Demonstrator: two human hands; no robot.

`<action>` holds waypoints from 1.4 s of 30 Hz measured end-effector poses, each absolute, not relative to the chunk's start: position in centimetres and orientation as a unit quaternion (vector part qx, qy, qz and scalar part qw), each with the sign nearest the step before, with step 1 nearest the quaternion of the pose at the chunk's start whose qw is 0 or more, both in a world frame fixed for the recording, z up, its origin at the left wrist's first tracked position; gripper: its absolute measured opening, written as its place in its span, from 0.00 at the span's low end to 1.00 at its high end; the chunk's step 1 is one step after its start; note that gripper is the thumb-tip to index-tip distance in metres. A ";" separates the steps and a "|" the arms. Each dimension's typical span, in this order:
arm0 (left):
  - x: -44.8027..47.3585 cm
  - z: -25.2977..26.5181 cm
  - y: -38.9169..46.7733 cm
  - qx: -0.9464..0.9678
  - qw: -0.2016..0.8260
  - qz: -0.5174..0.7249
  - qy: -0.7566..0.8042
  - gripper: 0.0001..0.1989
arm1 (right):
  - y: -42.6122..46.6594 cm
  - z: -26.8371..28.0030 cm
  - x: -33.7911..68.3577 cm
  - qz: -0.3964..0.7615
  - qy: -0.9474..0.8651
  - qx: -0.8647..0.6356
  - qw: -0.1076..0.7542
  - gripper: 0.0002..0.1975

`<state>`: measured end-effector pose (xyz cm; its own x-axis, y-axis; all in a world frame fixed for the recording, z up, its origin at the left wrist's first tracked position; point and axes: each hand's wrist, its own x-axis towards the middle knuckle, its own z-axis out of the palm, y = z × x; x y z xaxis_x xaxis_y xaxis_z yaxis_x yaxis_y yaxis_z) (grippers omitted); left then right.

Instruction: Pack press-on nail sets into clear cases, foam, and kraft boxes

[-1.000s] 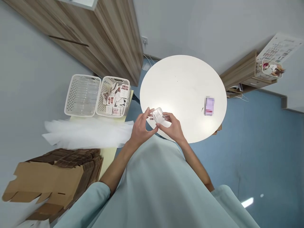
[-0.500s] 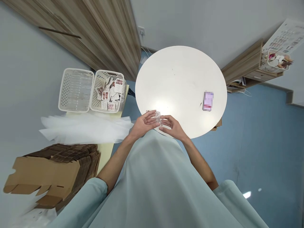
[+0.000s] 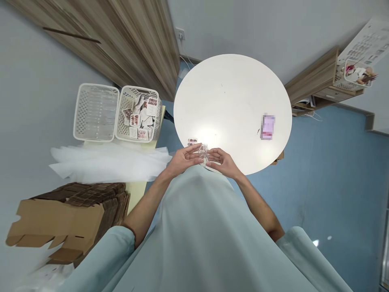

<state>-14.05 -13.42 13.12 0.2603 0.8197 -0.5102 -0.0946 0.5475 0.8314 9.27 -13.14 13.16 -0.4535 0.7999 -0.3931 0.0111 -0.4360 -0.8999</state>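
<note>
Between my two hands, at the near edge of the round white table [image 3: 234, 97], is a small clear plastic case [image 3: 203, 152]. My left hand [image 3: 184, 160] grips its left side, fingers above and thumb below. On the other side my right hand [image 3: 223, 162] holds it between fingers and thumb. The case's inside is too small to make out. Just beyond my left fingers lies a small card with rows of dark and pink oval pieces [image 3: 192, 142] on the tabletop.
A pixelated pink-purple phone-like object [image 3: 268, 127] lies at the table's right. Left stand a white basket of small cards [image 3: 118, 121], a basket of clear plastic cases [image 3: 75, 117], white filmy sheets [image 3: 106, 164] and stacked flattened cardboard boxes [image 3: 60, 221]. A wooden cabinet [image 3: 316, 81] is at right.
The clear case has turned between my hands and looks more spread out. The card beside my left fingers shows more fully. The whole view has shifted slightly.
</note>
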 end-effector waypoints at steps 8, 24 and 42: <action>-14.3 13.1 -13.3 0.316 0.738 0.391 0.449 0.46 | -12.5 13.7 8.1 0.697 -0.445 -0.461 0.322 0.26; -16.8 12.1 -12.4 0.345 0.718 0.335 0.503 0.33 | -10.0 9.8 6.6 0.606 -0.468 -0.559 0.317 0.27; -26.5 10.2 -16.3 0.191 0.653 0.439 0.587 0.31 | -5.8 0.4 1.0 0.427 -0.674 -0.601 0.047 0.25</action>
